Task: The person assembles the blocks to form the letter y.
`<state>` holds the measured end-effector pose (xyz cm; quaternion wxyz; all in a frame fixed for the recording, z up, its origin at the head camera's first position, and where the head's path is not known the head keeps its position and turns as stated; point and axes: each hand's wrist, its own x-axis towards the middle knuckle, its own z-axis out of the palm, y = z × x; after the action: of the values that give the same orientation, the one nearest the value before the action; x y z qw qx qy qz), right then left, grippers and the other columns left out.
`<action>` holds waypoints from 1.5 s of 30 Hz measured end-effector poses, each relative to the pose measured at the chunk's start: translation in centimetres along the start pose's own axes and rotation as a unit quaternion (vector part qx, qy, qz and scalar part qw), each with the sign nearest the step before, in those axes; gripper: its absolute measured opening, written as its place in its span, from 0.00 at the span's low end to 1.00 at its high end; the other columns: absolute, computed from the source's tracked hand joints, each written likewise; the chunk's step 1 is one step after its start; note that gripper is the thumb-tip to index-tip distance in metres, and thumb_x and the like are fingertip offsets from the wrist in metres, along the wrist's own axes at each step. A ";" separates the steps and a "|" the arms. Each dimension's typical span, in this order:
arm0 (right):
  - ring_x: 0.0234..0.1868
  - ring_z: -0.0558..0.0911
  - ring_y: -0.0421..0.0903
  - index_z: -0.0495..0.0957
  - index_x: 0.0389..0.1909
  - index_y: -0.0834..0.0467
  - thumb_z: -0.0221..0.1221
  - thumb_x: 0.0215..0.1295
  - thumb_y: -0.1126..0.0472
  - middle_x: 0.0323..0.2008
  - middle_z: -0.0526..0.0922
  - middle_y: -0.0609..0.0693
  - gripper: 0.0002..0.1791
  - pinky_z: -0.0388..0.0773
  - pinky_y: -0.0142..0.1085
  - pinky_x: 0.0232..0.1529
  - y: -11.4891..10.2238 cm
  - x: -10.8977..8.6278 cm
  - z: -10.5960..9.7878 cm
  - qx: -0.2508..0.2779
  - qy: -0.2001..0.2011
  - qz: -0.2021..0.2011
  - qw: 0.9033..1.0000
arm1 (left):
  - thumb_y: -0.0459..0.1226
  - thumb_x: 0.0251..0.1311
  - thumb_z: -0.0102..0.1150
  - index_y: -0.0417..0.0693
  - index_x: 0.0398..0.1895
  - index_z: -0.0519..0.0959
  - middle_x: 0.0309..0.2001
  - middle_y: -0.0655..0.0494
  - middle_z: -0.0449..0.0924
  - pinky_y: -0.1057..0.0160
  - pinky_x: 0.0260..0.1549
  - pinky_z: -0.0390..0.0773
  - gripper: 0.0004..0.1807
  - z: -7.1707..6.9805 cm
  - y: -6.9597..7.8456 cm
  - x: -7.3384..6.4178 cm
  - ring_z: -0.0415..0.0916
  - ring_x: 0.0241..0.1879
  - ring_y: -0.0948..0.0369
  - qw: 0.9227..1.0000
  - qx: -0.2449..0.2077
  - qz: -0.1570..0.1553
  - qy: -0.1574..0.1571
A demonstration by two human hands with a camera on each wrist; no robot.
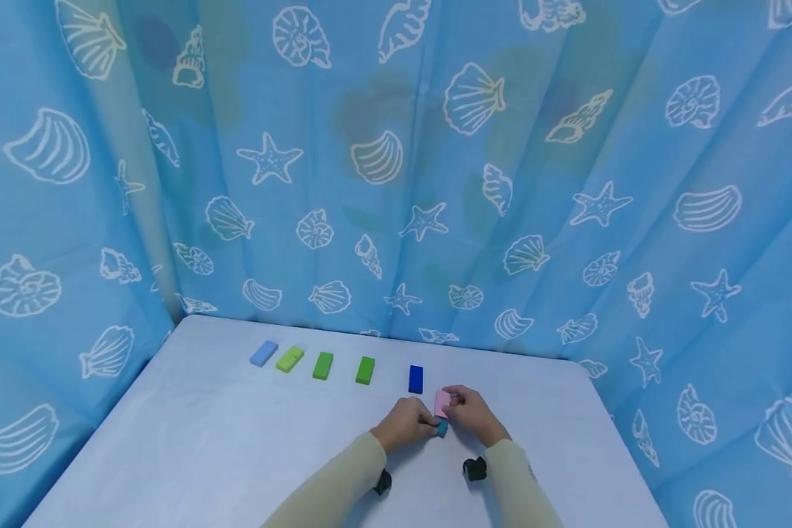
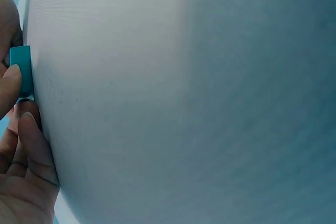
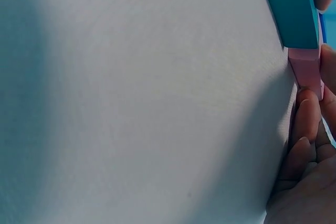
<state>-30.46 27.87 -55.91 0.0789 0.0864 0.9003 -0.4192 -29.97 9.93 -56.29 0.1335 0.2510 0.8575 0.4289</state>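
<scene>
A teal block (image 1: pixel 442 430) lies on the white table, with the fingers of my left hand (image 1: pixel 402 425) pinching it from the left. Just beyond it is a pink block (image 1: pixel 441 403), which my right hand (image 1: pixel 474 415) grips from the right. In the right wrist view the teal block (image 3: pixel 294 11) meets the end of the pink block (image 3: pixel 306 67), and fingertips press at the pink one's near end. Seen from the left wrist, a thumb rests on the teal block (image 2: pixel 21 72). Fingers partly cover both blocks.
A dark blue block (image 1: pixel 416 379) lies left of the pink one. Farther left along the back of the table (image 1: pixel 251 433) are two green blocks (image 1: pixel 365 370), a yellow-green block (image 1: pixel 290 358) and a light blue block (image 1: pixel 264 353). A shell-patterned curtain (image 1: pixel 369 183) hangs behind.
</scene>
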 end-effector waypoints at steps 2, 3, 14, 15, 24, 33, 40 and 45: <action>0.42 0.73 0.50 0.75 0.61 0.59 0.60 0.66 0.62 0.37 0.74 0.53 0.22 0.71 0.44 0.46 -0.1 0.1 0.0 0.001 0.000 -0.003 1.000 | 0.33 0.58 0.69 0.44 0.39 0.89 0.30 0.59 0.86 0.71 0.35 0.77 0.07 -0.1 0.0 -0.1 0.75 0.32 0.67 1.000 -0.002 -0.003 0.004; 0.43 0.73 0.50 0.75 0.61 0.58 0.61 0.65 0.61 0.37 0.74 0.53 0.23 0.71 0.44 0.46 -0.1 0.1 0.0 0.001 -0.002 -0.003 1.000 | 0.33 0.57 0.69 0.43 0.39 0.89 0.30 0.59 0.86 0.71 0.35 0.77 0.07 -0.1 0.1 -0.1 0.75 0.32 0.67 1.000 -0.004 -0.007 0.006; 0.42 0.73 0.49 0.74 0.62 0.58 0.61 0.65 0.61 0.36 0.74 0.53 0.24 0.71 0.43 0.47 -0.5 -0.2 0.6 0.008 -0.007 0.004 1.000 | 0.33 0.57 0.69 0.43 0.40 0.88 0.30 0.58 0.86 0.70 0.35 0.78 0.08 -0.4 -0.2 -0.6 0.76 0.32 0.66 1.000 -0.006 -0.021 0.006; 0.42 0.74 0.49 0.74 0.62 0.59 0.61 0.65 0.61 0.36 0.75 0.53 0.24 0.72 0.43 0.47 -0.6 -0.2 0.6 0.009 -0.006 0.004 1.000 | 0.33 0.57 0.69 0.43 0.39 0.88 0.30 0.58 0.86 0.70 0.35 0.78 0.08 -0.4 -0.2 -0.6 0.76 0.32 0.66 1.000 -0.006 -0.020 0.006; 0.44 0.74 0.49 0.74 0.62 0.57 0.64 0.63 0.59 0.36 0.75 0.52 0.26 0.74 0.45 0.49 0.2 -0.2 0.7 0.007 -0.006 0.013 1.000 | 0.33 0.57 0.68 0.43 0.40 0.88 0.33 0.56 0.88 0.70 0.37 0.79 0.08 0.0 0.0 -1.0 0.78 0.32 0.66 1.000 -0.010 -0.020 0.004; 0.53 0.76 0.57 0.72 0.65 0.54 0.64 0.63 0.50 0.57 0.78 0.61 0.30 0.72 0.61 0.59 -0.6 0.4 -0.1 -0.009 -0.013 0.012 1.000 | 0.33 0.57 0.69 0.45 0.39 0.89 0.32 0.58 0.88 0.71 0.36 0.79 0.07 -0.5 -0.2 -0.3 0.78 0.32 0.67 1.000 -0.007 -0.018 0.013; 0.48 0.80 0.54 0.71 0.65 0.58 0.66 0.59 0.44 0.56 0.78 0.63 0.37 0.76 0.58 0.55 -0.2 0.9 -1.0 -0.025 -0.024 0.033 0.999 | 0.33 0.56 0.70 0.45 0.38 0.89 0.31 0.58 0.88 0.71 0.33 0.77 0.07 0.2 -0.3 -0.2 0.77 0.30 0.68 1.000 -0.013 -0.020 0.009; 0.49 0.80 0.54 0.71 0.65 0.61 0.67 0.59 0.44 0.57 0.78 0.62 0.38 0.77 0.55 0.56 -0.4 1.2 -1.9 -0.023 -0.015 0.026 0.999 | 0.34 0.57 0.69 0.45 0.39 0.89 0.29 0.59 0.87 0.72 0.31 0.76 0.07 0.2 0.1 -0.1 0.77 0.30 0.67 0.999 -0.017 -0.025 0.012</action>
<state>-31.87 29.17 -54.61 0.1047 0.1015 0.9061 -0.3971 -29.75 10.03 -56.33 0.1382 0.2223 0.8577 0.4425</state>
